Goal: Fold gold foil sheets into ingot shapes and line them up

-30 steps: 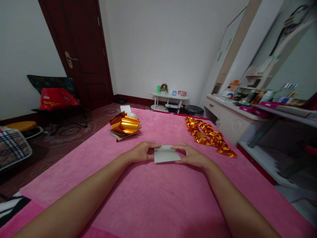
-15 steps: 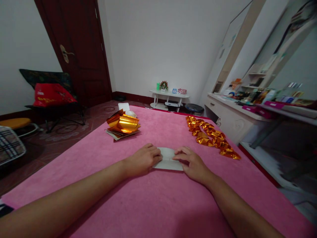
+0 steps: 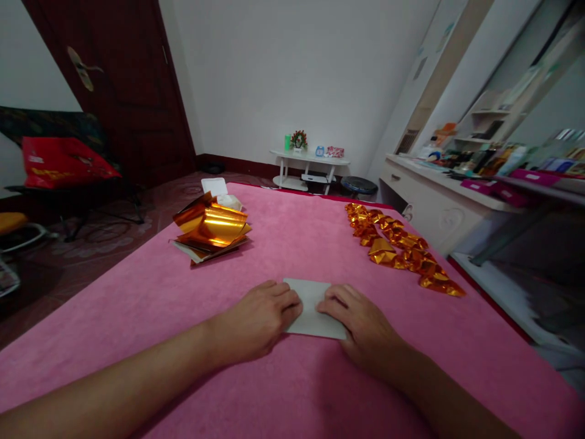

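Note:
A pale grey-white sheet of paper [image 3: 311, 310] lies in front of me on a pink cloth [image 3: 219, 390]. My left hand [image 3: 274, 314] grips its left side with curled fingers, the thumb side resting on the paper. At the right side, my right hand [image 3: 361, 320] is closed on the same sheet, fingers bent and thumb tip against the surface. Beyond my left hand sits a loose stack of shiny gold foil paper [image 3: 212, 225] with pale undersides. To the right lie rows of folded gold foil pieces [image 3: 384, 251].
Behind the foil stack are a white tray [image 3: 214, 186] and a whitish bundle [image 3: 230, 202]. A white dresser [image 3: 429, 195] with bottles flanks the right side. Ahead stands a small white table [image 3: 308, 158]; a red bag [image 3: 66, 161] rests on a chair at left.
The sheet, creased and raised across its middle before, now looks flatter. Both hands stay on it, their fingers slightly shifted. My view has tilted and moved a little.

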A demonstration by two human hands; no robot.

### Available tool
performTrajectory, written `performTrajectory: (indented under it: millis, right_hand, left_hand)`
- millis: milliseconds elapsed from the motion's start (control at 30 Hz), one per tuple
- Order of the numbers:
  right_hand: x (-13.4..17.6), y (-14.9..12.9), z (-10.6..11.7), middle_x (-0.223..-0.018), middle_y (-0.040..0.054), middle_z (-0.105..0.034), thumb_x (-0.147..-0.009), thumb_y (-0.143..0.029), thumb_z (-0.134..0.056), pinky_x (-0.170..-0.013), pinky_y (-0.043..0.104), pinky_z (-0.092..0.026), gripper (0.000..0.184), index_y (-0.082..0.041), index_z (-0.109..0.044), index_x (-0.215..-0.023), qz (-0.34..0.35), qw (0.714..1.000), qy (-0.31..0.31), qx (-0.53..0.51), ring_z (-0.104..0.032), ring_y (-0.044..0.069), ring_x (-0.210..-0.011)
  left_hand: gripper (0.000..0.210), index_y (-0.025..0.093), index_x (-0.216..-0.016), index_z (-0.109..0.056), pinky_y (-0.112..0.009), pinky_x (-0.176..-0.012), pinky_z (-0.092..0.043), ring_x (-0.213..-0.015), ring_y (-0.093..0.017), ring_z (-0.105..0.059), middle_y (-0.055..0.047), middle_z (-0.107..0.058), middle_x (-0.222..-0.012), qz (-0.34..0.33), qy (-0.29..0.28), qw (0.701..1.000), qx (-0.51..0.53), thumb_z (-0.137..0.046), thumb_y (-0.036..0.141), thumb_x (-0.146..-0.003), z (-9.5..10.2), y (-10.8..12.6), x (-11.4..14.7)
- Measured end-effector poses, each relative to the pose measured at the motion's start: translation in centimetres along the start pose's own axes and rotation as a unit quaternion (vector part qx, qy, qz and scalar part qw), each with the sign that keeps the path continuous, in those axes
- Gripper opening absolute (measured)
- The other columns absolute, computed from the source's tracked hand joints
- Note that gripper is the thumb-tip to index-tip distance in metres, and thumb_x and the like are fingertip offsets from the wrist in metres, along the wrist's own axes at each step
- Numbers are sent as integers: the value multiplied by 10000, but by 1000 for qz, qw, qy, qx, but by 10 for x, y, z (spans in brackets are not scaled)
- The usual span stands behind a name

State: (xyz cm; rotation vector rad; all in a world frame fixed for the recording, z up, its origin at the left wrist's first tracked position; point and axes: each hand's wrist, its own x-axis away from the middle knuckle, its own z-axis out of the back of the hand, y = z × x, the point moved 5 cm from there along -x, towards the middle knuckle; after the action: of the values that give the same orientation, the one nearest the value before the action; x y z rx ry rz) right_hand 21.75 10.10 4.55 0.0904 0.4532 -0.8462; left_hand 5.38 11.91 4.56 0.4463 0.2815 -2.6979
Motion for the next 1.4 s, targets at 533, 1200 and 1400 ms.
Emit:
performTrajectory:
  millis: [533, 1200, 1400]
  right_hand:
    - [5, 16, 3, -775, 22, -547, -879, -228, -486, -649, 252, -403, 267, -182, -547, -624, -195, 949, 65, -240, -536, 145, -735]
    - [7, 29, -6, -733, -41, -588, -648, -176, -690, -594, 252, -436, 292, -223, -523, -884, -380, 902, 127, -159, -557, 129, -633]
    - [2, 40, -14, -699, -61, -560, -623, -164, -682, -586, 245, -443, 531, -230, -518, -1124, -372, 893, 124, -220, -542, 120, -596]
  left_hand:
    - [346, 166, -691, -667, -260, -711, -461, -762, -136, -601, -38, -672, -826, 197, 115, 921, 317, -443, 289, -924, -5, -29, 5]
    - [233, 199, -907, -553, -244, -603, -426, -665, -124, -546, 13, -596, -788, 340, 138, 889, 275, -673, 253, -714, -19, -45, 11]
    - [661, 254, -1249, -428, -246, -622, -428, -701, -129, -549, 14, -599, -891, 342, 116, 884, 296, -744, 313, -672, -25, -56, 8]
